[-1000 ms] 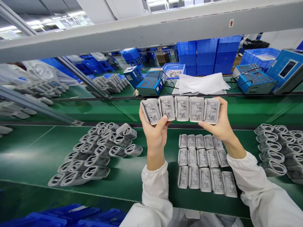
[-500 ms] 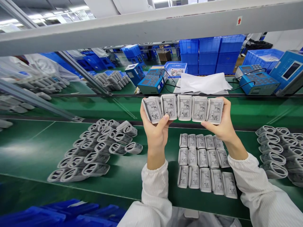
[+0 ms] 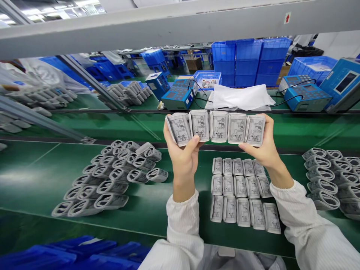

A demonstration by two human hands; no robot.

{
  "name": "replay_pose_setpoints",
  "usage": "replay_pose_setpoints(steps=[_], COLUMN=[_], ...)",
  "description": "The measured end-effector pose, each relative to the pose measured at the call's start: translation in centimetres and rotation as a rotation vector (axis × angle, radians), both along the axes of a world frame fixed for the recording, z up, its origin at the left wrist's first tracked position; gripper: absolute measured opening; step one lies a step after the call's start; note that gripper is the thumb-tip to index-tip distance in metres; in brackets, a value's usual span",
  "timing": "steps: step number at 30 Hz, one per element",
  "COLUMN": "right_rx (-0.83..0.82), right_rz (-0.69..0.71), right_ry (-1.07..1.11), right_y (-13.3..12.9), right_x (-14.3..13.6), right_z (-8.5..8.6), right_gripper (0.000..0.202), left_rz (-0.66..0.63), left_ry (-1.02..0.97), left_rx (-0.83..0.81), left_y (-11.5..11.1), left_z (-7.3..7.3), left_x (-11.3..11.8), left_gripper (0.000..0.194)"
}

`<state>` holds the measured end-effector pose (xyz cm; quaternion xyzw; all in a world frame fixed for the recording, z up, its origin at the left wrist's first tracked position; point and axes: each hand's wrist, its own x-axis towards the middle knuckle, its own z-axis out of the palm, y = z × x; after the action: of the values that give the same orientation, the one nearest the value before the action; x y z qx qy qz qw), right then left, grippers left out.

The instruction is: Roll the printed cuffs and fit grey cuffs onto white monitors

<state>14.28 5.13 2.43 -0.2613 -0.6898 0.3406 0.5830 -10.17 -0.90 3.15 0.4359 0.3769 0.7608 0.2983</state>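
A row of several grey rolled wrist blood pressure cuffs (image 3: 219,126) is raised above the green bench, the printed diagrams facing me. My left hand (image 3: 184,159) is closed on the row's left end, its thumb across the front of the second cuff. At the right end my right hand (image 3: 263,144) grips the last cuff, with its thumb along the lower edge and fingers behind. The leftmost cuff tilts a little. Below the hands, more cuffs (image 3: 240,186) lie in three neat rows, diagrams upward. Fingers behind the held row are mostly hidden.
Loose rolled cuffs (image 3: 112,174) are heaped on the bench to the left, and another stack (image 3: 322,174) stands at the right. Behind a low green ledge sit blue testers (image 3: 180,98) with cables and white sheets (image 3: 243,96). A grey beam (image 3: 180,28) crosses overhead.
The view has shifted slightly. My left hand and the left end of the held row have moved a little to the left; both hands keep their grip.
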Motion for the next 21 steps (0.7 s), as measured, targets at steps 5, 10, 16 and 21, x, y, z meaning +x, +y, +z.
replay_pose_setpoints(steps=[5,10,16,21], right_rx=[0.01,0.001,-0.006,-0.019], right_rz=[0.001,0.003,0.037,0.075], right_ry=[-0.008,-0.009,0.001,0.028], right_y=[0.04,0.12,0.34,0.52], right_x=[0.02,-0.05,0.13,0.28], right_z=[0.03,-0.01,-0.33,-0.61], right_gripper=[0.088,0.09,0.093,0.093], left_rz=[0.0,-0.012,-0.011,-0.002], left_ry=[-0.014,-0.028,-0.022,-0.032], left_rx=[0.009,0.012,0.009,-0.002], left_y=[0.06,-0.03,0.04,0.2], left_z=[0.04,0.18,0.05,-0.06], left_x=[0.12,0.28,0.17,-0.07], left_gripper=[0.093,0.089,0.092,0.09])
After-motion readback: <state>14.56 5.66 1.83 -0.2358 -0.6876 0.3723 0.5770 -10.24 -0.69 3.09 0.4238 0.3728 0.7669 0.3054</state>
